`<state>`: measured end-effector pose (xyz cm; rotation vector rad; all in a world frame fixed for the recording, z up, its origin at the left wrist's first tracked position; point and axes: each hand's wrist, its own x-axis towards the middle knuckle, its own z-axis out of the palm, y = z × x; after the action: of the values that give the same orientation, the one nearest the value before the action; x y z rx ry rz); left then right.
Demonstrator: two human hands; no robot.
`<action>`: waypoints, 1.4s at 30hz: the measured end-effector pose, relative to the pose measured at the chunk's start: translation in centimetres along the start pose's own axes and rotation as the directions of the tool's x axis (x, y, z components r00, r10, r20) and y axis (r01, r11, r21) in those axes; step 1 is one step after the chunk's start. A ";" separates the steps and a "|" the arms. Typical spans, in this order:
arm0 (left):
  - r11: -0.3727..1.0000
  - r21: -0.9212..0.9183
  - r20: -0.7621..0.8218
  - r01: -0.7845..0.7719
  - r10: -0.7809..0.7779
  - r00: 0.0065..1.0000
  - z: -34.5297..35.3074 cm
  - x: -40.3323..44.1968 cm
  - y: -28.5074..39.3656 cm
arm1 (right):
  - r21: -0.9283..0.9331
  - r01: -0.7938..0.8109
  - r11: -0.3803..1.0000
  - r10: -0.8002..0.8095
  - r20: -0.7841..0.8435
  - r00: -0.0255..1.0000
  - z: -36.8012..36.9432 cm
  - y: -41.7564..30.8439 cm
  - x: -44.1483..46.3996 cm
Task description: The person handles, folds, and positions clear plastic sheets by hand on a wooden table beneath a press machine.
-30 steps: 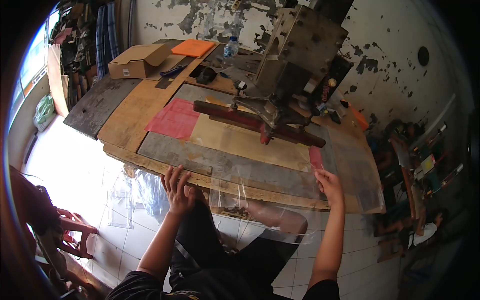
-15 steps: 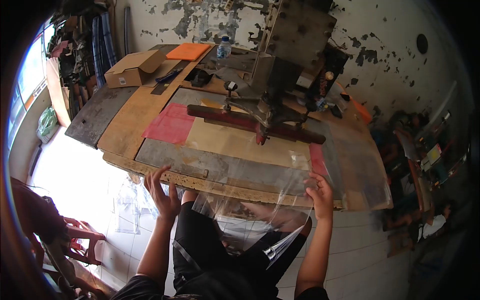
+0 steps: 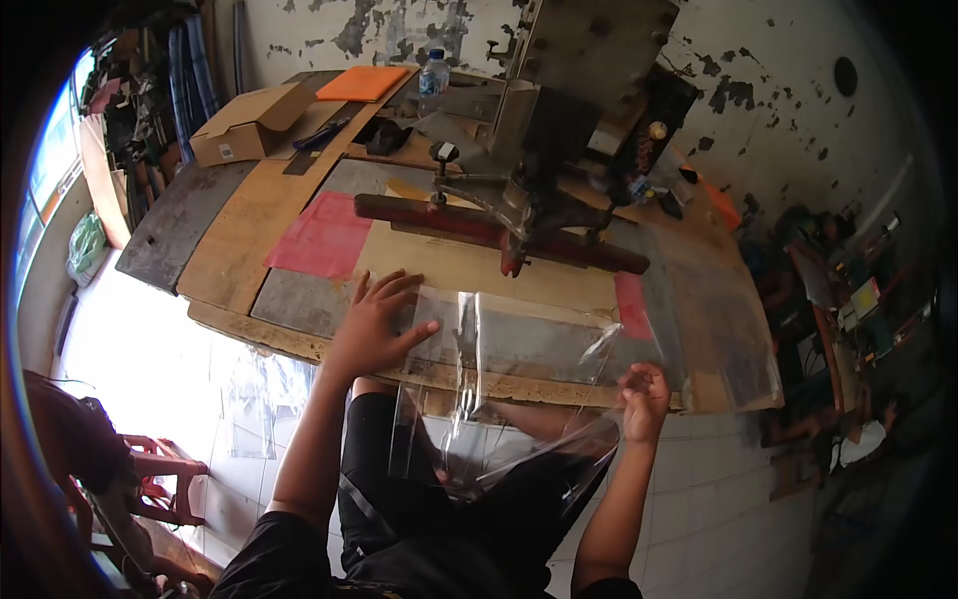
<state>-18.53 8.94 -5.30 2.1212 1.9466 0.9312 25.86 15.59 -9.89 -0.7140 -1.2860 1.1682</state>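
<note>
A clear plastic sheet lies over the front of the machine's bed and hangs past the table edge above the person's legs. My left hand, fingers spread, is at the sheet's left edge on the grey plate. At the sheet's right side, my right hand has its fingers curled in a pinch on the plastic. Behind the sheet are a cream strip and a pink piece, with the press's dark red bar above them.
A cardboard box, an orange stack and a water bottle stand at the back of the table. More clear sheets lie at its right. A red stool is at lower left. Another person is at far right.
My left hand has moved right and forward from the table edge onto the plate. My right hand has drawn its fingers together, and the clear sheet lies farther over the bed.
</note>
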 end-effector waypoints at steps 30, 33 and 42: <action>0.517 -0.842 0.015 0.151 -0.257 0.966 -0.3 -1.4 -1.7 | -0.189 -0.039 0.981 0.028 -0.063 0.998 2.1 -1.1 0.2; 0.517 -0.847 -0.002 0.127 -0.243 0.970 -0.4 -1.5 -1.8 | -0.166 -0.040 0.985 0.028 -0.073 0.997 2.0 -1.2 0.2; 0.549 -0.813 0.024 0.197 -0.306 0.952 0.1 -1.8 -2.8 | -0.176 -0.028 0.984 0.014 -0.078 0.997 1.8 -0.9 0.3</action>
<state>-20.86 7.80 -7.37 1.2237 1.3536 1.5225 24.33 15.27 -8.65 -0.8963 -1.3315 1.0416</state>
